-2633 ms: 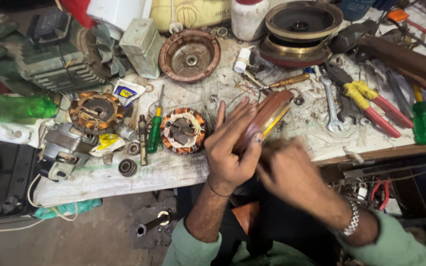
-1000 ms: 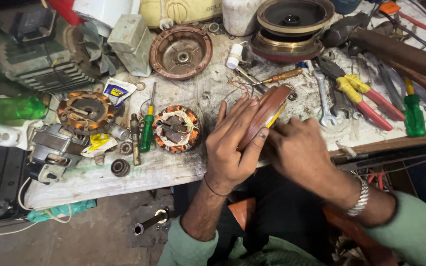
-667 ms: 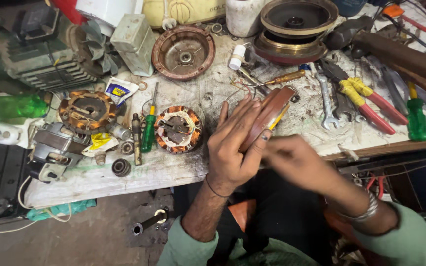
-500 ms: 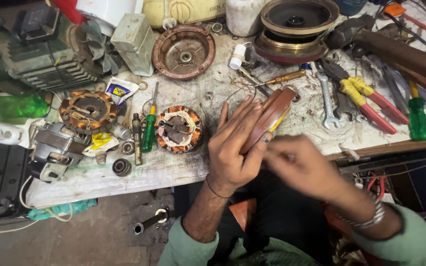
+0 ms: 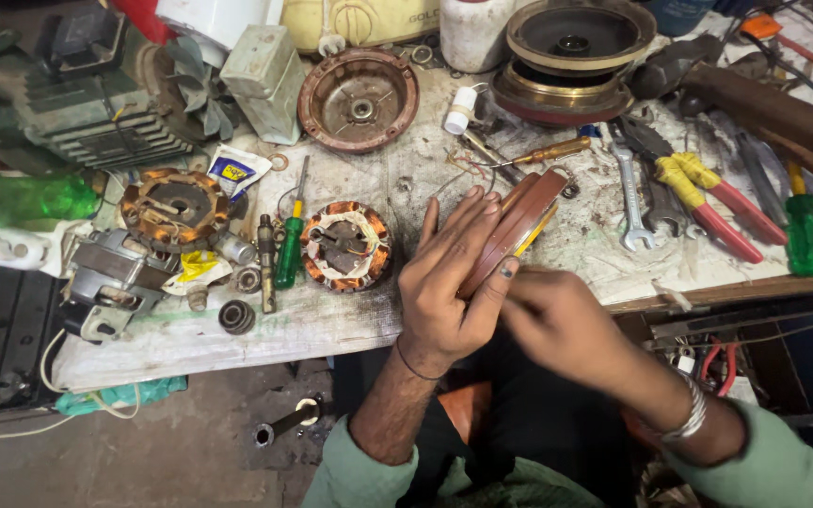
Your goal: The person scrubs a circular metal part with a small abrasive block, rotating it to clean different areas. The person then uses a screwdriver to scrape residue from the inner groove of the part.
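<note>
1. Cover, brown and round, stands on edge at the bench front.
2. Left hand wraps it, fingers spread along its face.
3. Right hand is curled just beside its lower rim; its grip is unclear.
4. Stator lies left.

- The left hand is bare, without glove, and has dark dirt on the thumbnail and fingers.
- A thin dark band sits around the left wrist.
- The right hand is also bare and appears a little blurred.
- A silver metal bracelet is on the right wrist.
- Both arms wear pale green sleeves, pushed back from the forearms.
</note>
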The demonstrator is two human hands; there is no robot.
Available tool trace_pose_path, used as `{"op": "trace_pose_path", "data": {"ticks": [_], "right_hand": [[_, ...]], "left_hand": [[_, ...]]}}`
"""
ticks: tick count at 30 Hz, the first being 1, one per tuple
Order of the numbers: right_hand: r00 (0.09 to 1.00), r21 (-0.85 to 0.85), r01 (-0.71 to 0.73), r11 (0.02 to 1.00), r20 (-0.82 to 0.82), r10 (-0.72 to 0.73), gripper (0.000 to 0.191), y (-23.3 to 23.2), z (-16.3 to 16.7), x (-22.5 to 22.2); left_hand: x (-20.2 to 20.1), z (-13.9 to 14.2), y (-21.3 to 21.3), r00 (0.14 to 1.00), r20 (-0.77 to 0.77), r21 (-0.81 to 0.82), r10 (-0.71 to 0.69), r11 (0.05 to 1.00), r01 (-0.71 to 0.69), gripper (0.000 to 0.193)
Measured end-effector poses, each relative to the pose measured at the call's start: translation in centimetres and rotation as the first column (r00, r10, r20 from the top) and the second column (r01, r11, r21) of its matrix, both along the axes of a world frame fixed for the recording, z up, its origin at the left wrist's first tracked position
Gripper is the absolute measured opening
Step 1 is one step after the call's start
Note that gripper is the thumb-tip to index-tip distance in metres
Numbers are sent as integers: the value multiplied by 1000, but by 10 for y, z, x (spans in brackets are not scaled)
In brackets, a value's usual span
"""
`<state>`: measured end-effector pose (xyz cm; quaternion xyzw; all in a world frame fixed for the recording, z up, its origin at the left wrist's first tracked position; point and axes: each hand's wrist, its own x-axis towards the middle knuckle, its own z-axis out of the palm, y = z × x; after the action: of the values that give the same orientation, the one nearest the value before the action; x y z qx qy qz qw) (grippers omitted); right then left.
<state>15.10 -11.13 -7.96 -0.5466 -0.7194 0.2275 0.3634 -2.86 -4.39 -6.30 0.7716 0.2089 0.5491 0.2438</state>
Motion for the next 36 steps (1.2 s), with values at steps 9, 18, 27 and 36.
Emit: {"op": "trace_pose_path", "data": {"ticks": [9, 18, 27, 36], "right_hand": [[991, 151, -46, 987, 133, 26, 17, 1, 4, -5], [968, 201, -39, 979, 252, -13, 17, -5, 2, -11], [907, 196, -22, 980, 417, -63, 20, -2, 5, -18], [692, 244, 27, 969, 695, -194, 35, -2, 22, -25]], "left_hand": [[-3, -5, -1, 997, 69, -4, 20, 1000, -20, 44], [-5, -11, 0, 997, 79, -11, 19, 1000, -18, 42], [-11, 10, -1, 996, 84, -22, 33, 999, -31, 41], [-3, 54, 1, 970, -243, -243, 4, 968, -65, 41]]}}
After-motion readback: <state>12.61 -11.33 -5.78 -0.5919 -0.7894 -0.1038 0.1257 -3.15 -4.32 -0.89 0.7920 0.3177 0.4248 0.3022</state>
